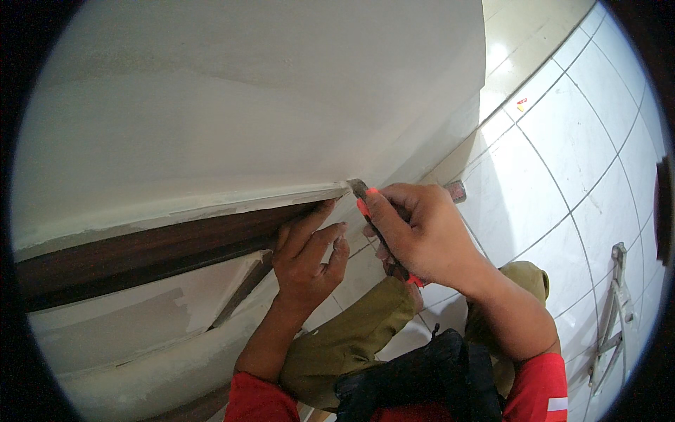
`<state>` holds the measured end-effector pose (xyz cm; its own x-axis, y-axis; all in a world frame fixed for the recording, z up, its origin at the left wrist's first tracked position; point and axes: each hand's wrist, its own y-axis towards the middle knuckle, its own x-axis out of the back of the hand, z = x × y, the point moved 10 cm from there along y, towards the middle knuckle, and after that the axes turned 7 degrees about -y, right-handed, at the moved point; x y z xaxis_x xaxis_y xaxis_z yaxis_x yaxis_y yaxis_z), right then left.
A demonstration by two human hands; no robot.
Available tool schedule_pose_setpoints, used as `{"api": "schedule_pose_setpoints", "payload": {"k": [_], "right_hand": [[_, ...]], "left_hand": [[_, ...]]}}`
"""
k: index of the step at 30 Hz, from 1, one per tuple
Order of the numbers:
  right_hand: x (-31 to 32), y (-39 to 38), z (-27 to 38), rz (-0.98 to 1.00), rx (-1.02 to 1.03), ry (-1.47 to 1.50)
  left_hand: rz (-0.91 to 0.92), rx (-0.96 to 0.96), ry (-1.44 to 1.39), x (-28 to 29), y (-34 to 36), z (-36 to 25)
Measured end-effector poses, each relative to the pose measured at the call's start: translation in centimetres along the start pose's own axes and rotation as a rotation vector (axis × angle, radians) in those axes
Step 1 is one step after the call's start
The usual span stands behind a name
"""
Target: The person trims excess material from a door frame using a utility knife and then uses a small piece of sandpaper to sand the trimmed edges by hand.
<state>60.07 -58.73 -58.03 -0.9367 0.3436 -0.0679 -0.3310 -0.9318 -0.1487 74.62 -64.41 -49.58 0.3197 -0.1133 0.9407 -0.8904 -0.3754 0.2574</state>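
Note:
My right hand [425, 228] is closed round a hand tool [383, 239] with a slim black and orange-red handle. Its tip meets the end of the pale wall edge [281, 199]; the blade is too small to make out its kind. Close by on the left, my left hand [309, 257] holds nothing. Its forefinger reaches up against the dark brown wooden strip [162, 239], just under the pale edge, and the other fingers are loosely bent and apart.
White floor tiles [534, 183] spread along the right, with a small red and yellow scrap [521, 105] on them. A grey metal folding frame [612, 316] is at the lower right. A short cylinder end [457, 191] shows past my right hand. Below the strip is a pale recessed panel [140, 316].

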Motion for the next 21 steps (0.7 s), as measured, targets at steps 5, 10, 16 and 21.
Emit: {"api": "schedule_pose_setpoints", "payload": {"k": [5, 10, 16, 21], "right_hand": [[-0.4, -0.3, 0.2, 0.069, -0.041, 0.002], [0.3, -0.4, -0.2, 0.019, -0.141, 0.224], [-0.6, -0.6, -1.5, 0.11, -0.282, 0.277], [-1.7, -0.7, -2.1, 0.179, -0.321, 0.381]], "left_hand": [[-0.006, -0.008, 0.004, -0.1, -0.1, 0.0], [-0.005, -0.012, 0.002, 0.0, -0.2, 0.0], [-0.003, -0.01, -0.008, 0.0, -0.1, 0.0], [0.006, 0.006, -0.021, 0.0, -0.2, 0.1]]}}
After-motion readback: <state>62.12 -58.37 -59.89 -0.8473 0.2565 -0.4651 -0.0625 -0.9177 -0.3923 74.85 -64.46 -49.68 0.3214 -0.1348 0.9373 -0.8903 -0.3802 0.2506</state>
